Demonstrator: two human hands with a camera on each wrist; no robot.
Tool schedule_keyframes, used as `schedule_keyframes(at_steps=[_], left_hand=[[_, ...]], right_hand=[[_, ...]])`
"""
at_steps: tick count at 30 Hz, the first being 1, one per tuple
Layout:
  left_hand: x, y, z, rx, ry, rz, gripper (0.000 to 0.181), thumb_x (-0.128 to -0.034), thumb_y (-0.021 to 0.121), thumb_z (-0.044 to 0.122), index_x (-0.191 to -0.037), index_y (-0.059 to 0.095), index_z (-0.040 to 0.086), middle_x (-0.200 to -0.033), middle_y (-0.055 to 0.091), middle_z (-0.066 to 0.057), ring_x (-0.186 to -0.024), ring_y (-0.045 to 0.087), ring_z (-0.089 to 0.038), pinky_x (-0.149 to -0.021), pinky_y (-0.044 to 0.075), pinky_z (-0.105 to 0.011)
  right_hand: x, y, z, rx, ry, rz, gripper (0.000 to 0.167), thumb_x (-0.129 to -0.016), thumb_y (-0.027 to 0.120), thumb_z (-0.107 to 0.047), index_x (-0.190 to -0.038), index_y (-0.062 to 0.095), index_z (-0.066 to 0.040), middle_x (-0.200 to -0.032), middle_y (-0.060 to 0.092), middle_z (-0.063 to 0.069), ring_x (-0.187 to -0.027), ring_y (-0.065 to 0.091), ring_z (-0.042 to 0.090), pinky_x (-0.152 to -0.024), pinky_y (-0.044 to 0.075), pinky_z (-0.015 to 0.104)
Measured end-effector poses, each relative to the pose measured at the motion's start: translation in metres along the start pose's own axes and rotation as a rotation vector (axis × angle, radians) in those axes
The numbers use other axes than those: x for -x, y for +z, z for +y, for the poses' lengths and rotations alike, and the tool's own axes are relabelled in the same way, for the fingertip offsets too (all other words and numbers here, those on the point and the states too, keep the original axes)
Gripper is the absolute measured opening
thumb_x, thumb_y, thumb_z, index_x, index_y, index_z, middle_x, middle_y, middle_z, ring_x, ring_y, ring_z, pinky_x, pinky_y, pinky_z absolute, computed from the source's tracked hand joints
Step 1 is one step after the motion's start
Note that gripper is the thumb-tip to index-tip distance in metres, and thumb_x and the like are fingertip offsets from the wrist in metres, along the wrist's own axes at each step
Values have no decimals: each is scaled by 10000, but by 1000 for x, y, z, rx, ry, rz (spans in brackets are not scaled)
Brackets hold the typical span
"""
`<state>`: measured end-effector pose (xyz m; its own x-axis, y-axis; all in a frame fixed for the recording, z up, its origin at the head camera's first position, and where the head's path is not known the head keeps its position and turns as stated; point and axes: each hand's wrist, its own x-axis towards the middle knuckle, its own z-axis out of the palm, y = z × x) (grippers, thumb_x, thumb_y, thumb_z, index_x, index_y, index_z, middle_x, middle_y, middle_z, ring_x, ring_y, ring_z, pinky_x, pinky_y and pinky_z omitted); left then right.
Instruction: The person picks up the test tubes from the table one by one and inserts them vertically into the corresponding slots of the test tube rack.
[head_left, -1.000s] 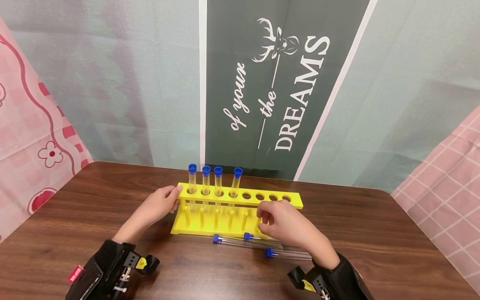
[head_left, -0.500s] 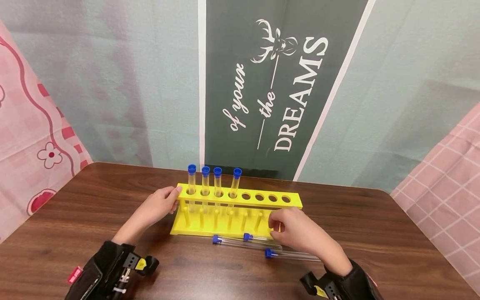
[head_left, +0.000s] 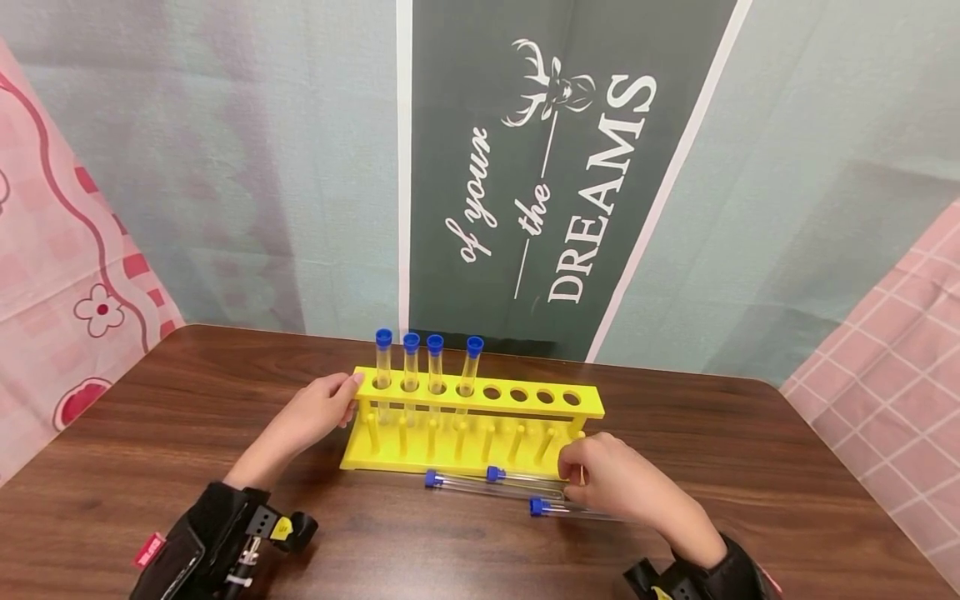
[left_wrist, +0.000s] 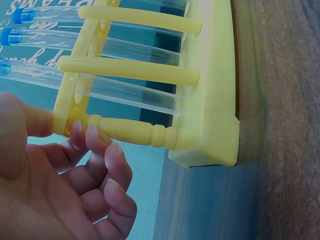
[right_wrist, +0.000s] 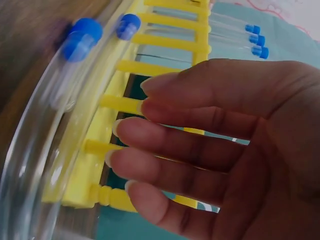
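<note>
One yellow test-tube rack (head_left: pixel 504 406), upright on a dark wood-grain table (head_left: pixel 420 546); four blue-capped test tubes (head_left: pixel 383 358) standing in its four leftmost holes, the fourth leaning; three loose tubes (head_left: pixel 491 487), likewise blue-capped, lying along the rack's front; one left hand (head_left: pixel 318 412), pinching the left end of the rack's top bar; one right hand (head_left: pixel 618 477), fingers loosely bent, holding nothing, near the rack's front right corner.
</note>
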<state>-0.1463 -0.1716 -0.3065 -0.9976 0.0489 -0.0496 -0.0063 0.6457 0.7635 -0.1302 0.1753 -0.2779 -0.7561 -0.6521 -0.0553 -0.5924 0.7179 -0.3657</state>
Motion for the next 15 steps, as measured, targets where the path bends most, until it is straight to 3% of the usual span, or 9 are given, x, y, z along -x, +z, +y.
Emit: schedule_keyframes(at_steps=[8,15], left_hand=[[0,0,0,10,-4,-3,387,-994,353,322,-827,492,1,-644,442,-60,-570,376,-191,-541,299,-283],[0,0,0,12,-10,-6,391,-994,352,324,-831,493,-3,-646,442,-60,-577,381,-192,-548,301,-287]], right_hand=[[5,6,7,-10,74,-50,182,-698,728,-8,-714,578,-109,-612,432,-63,-577,388,65,-516,338,234],[6,13,12,-28,90,-81,194,-693,716,8,-698,568,-118,-557,358,-79,-517,345,52,-473,298,219]])
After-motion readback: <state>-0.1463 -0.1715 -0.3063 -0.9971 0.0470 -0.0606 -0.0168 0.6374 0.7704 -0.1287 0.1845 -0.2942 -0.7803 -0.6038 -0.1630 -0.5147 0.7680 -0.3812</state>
